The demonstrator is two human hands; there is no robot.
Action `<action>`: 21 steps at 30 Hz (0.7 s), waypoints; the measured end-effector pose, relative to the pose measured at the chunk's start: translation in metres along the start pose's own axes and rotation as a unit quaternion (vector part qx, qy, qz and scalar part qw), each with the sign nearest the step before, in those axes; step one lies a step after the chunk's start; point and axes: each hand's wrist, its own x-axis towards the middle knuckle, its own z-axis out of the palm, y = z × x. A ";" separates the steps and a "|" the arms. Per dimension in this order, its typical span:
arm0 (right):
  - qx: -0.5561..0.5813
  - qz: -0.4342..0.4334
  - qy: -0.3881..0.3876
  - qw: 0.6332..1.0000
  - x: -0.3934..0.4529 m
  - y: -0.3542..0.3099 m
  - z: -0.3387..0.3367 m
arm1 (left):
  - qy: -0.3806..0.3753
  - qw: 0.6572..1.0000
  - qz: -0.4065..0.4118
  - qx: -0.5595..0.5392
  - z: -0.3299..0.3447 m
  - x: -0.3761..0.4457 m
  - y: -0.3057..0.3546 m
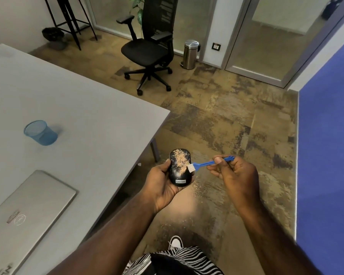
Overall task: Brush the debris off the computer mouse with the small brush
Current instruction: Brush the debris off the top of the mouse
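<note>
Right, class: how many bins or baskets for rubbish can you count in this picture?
3. A blue mesh basket on the grey table, a steel pedal bin by the glass wall, and a dark bin far left on the floor. Others may be hidden.

I see the glossy black oval computer mouse [180, 169] dusted with tan crumbs; the small blue plastic brush's [207, 163] white bristles touch its right edge.

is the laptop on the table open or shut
Shut. The laptop lies flat on the table with its silver lid down and the logo facing up; no screen or keyboard shows.
</note>
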 end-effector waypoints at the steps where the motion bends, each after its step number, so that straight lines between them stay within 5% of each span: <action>1: -0.002 0.000 0.003 1.000 0.005 0.000 -0.003 | -0.003 1.000 -0.004 0.005 0.003 0.001 -0.002; 14: -0.004 0.003 0.048 0.999 0.055 0.000 -0.028 | -0.011 0.999 -0.035 0.014 0.018 0.011 -0.021; 21: -0.016 0.023 -0.027 0.999 0.028 -0.011 -0.037 | 0.004 1.000 -0.019 0.019 0.017 0.011 -0.014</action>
